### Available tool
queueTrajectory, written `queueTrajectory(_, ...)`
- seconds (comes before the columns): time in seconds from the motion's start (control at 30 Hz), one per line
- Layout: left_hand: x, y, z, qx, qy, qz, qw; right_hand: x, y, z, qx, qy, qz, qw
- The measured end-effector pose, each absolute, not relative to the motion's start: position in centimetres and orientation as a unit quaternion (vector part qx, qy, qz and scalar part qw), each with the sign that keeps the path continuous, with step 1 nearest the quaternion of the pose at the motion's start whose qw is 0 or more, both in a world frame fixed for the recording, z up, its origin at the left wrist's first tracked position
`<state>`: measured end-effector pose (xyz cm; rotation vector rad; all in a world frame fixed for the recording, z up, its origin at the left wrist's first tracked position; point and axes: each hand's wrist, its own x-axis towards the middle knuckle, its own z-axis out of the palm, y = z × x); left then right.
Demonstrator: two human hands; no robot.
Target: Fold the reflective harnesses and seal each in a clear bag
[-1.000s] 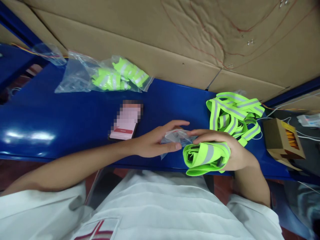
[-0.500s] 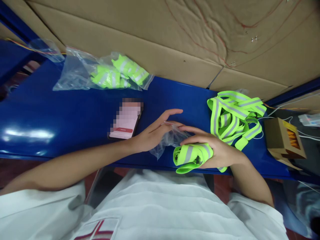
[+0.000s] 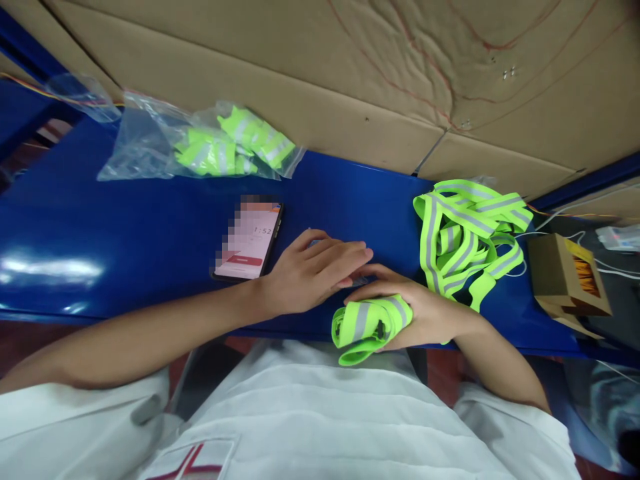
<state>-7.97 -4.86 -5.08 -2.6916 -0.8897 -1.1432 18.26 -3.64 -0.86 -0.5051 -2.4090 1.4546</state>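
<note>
My right hand [image 3: 425,303] is wrapped round a folded bundle of neon-yellow reflective strap [image 3: 370,323] with a grey stripe, held over the table's front edge. A dark bit, perhaps a buckle, shows inside the bundle. My left hand [image 3: 320,273] is closed, its fingers together over a clear plastic bag [image 3: 359,281] that is mostly hidden beneath them. The fingertips of both hands meet at this bag. Right of my hands lies a loose heap of the same reflective strap [image 3: 450,247].
A phone [image 3: 247,247] lies left of my left hand on the blue table [image 3: 150,233]. Clear bags with folded straps [image 3: 220,150] rest against the cardboard wall [image 3: 280,87]. An open cardboard box [image 3: 560,273] and white cables stand at the right.
My left hand has turned over and its fingers have closed over the plastic bag, hiding most of it. My right hand has shifted slightly left and nearer my body with the strap bundle.
</note>
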Motion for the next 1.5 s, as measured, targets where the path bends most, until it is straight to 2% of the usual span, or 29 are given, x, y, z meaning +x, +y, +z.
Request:
queueTrajectory(0.1,-7.8,-4.9,-4.7,-0.883,-0.261,-0.384,0.072,18.2,-3.8,-1.1,-0.183,-0.844,0.48,0.151)
queueTrajectory(0.3,-7.5,-4.9,-4.2,-0.888,-0.214,-0.408,0.011,18.1,-3.9,-0.6,-0.182,-0.838,0.481,0.185)
queueTrajectory(0.43,-7.6,-4.9,-5.0,-0.892,-0.181,-0.414,-0.007,17.9,-3.9,-0.7,-0.185,-0.847,0.466,0.178)
queueTrajectory(0.5,-7.6,-4.9,-5.1,-0.884,-0.162,-0.431,-0.078,18.1,-4.0,-0.7,-0.193,-0.856,0.444,0.18)
queueTrajectory(0.63,-7.4,-5.3,-3.8,-0.783,-0.211,-0.484,-0.329,18.7,-4.3,-0.5,-0.213,-0.892,0.344,0.2)
queueTrajectory(0.77,-7.3,-5.4,-2.2,-0.711,-0.363,-0.43,-0.422,19.0,-4.3,-0.7,-0.206,-0.939,0.211,0.18)
queueTrajectory(0.9,-7.4,-4.8,-1.7,-0.627,-0.416,-0.354,-0.556,19.0,-4.1,-1.1,-0.163,-0.963,0.116,0.181)
queueTrajectory(1.0,-7.7,-4.3,-1.5,-0.642,-0.446,-0.335,-0.526,19.0,-4.0,-1.1,-0.147,-0.974,0.068,0.161)
queueTrajectory(1.13,-8.3,-4.4,-1.0,-0.63,-0.464,-0.505,-0.365,19.2,-4.0,-0.6,-0.16,-0.977,0.061,0.127)
queueTrajectory(1.2,-8.4,-4.6,-1.3,-0.655,-0.452,-0.548,-0.258,19.3,-3.8,-0.4,-0.183,-0.974,0.086,0.101)
queueTrajectory(1.3,-8.3,-4.8,-2.4,-0.738,-0.398,-0.527,-0.14,19.7,-3.2,-0.1,-0.23,-0.949,0.189,0.1)
queueTrajectory(1.37,-8.1,-5.0,-3.1,-0.772,-0.384,-0.497,-0.096,19.9,-3.0,0.2,-0.223,-0.909,0.325,0.137)
queueTrajectory(1.43,-7.9,-5.2,-3.5,-0.778,-0.396,-0.479,-0.089,19.7,-3.2,0.4,-0.204,-0.845,0.444,0.217)
queueTrajectory(1.5,-7.7,-5.6,-3.5,-0.772,-0.407,-0.473,-0.121,19.3,-3.8,0.5,-0.238,-0.796,0.458,0.316)
